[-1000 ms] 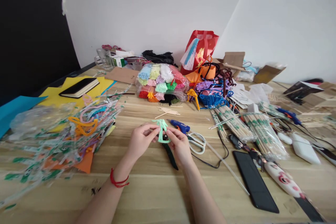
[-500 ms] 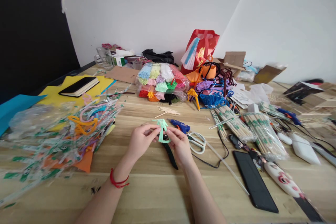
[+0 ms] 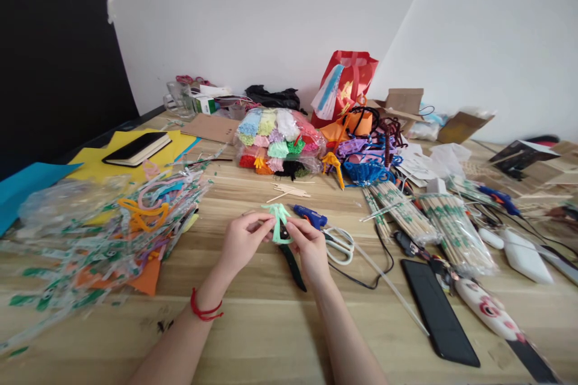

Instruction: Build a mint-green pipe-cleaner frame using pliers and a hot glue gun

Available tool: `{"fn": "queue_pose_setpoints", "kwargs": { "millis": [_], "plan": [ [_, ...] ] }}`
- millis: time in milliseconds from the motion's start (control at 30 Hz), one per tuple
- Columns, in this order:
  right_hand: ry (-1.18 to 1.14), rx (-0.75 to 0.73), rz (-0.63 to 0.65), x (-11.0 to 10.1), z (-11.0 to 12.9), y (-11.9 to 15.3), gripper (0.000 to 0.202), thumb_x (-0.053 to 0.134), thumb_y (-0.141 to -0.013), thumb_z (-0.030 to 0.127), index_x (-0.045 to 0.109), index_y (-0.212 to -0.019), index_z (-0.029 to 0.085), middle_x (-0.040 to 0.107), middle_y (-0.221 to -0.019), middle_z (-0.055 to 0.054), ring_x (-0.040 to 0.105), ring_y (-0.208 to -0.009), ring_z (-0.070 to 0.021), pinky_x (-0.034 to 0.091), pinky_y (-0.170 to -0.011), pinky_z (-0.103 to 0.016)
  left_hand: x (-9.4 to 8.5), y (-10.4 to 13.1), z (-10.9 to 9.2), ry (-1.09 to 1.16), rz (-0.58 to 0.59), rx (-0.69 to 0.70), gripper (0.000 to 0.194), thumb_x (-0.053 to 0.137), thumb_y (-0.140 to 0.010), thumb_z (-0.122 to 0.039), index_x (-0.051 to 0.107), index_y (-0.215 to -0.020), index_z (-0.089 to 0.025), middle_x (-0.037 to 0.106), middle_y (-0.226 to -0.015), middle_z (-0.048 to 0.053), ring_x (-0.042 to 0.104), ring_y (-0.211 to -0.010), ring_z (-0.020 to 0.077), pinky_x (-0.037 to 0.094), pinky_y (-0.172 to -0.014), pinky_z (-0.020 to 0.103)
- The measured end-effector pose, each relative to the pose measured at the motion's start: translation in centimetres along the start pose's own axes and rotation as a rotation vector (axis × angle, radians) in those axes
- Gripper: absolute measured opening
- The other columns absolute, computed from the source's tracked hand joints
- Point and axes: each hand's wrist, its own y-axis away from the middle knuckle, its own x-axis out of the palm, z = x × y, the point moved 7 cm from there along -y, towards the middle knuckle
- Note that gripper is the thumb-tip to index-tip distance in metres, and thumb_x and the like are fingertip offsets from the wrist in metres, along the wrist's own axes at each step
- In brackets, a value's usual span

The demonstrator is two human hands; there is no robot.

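A small light green bent piece [image 3: 277,215] is held up between both hands at the middle of the table. My left hand [image 3: 244,239] pinches its left side between thumb and fingertips. On its right side, my right hand [image 3: 311,248] grips it the same way. Dark-handled pliers [image 3: 292,267] lie on the wood below and partly behind the green piece. Just beyond my right hand are a blue glue gun [image 3: 310,216] and white-handled scissors [image 3: 341,245].
A heap of plastic wrappers and coloured strips [image 3: 149,210] lies left. Behind are a bag of coloured pipe cleaners [image 3: 277,138] and a red bag [image 3: 350,84]. To the right are bundled sticks [image 3: 454,231] and a black phone [image 3: 438,313].
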Motion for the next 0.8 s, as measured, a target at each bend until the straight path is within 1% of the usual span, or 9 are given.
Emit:
{"fn": "queue_pose_setpoints", "kwargs": {
  "millis": [267, 600, 700, 800],
  "plan": [
    [-0.023, 0.022, 0.011, -0.12, -0.63, -0.11, 0.025, 0.071, -0.071, 0.036, 0.074, -0.090, 0.020, 0.060, -0.078, -0.002, 0.036, -0.047, -0.0053, 0.024, -0.039, -0.022, -0.02, -0.01, 0.07, -0.008, 0.004, 0.013, 0.017, 0.065, -0.074, -0.032, 0.068, -0.081, -0.017, 0.070, -0.080, 0.005, 0.064, -0.055, 0.0139, 0.055, -0.049, 0.023],
    [-0.027, 0.048, 0.006, -0.07, -0.70, -0.12, 0.026, 0.071, -0.070, 0.036, 0.074, -0.090, 0.019, 0.063, -0.073, -0.001, 0.036, -0.045, -0.0050, 0.024, -0.041, -0.022, 0.02, -0.02, -0.03, 0.004, 0.007, 0.039, 0.017, 0.065, -0.075, -0.030, 0.069, -0.081, -0.015, 0.068, -0.079, 0.004, 0.063, -0.053, 0.0124, 0.055, -0.048, 0.023],
    [-0.031, 0.059, -0.014, -0.18, -0.83, -0.14, 0.026, 0.072, -0.069, 0.037, 0.074, -0.088, 0.019, 0.064, -0.073, -0.001, 0.036, -0.045, -0.0052, 0.024, -0.040, -0.022, 0.11, 0.02, -0.14, -0.011, 0.020, 0.067, 0.017, 0.063, -0.077, -0.029, 0.069, -0.082, -0.014, 0.067, -0.081, 0.005, 0.063, -0.055, 0.0124, 0.056, -0.050, 0.024],
    [-0.030, 0.057, -0.039, -0.32, -0.82, -0.19, 0.025, 0.073, -0.067, 0.037, 0.075, -0.085, 0.020, 0.064, -0.074, -0.001, 0.036, -0.044, -0.0052, 0.024, -0.040, -0.021, 0.20, 0.21, -0.49, -0.056, 0.033, 0.137, 0.017, 0.060, -0.079, -0.028, 0.069, -0.086, -0.015, 0.066, -0.087, 0.007, 0.066, -0.065, 0.0141, 0.057, -0.056, 0.025]
  ]
}}
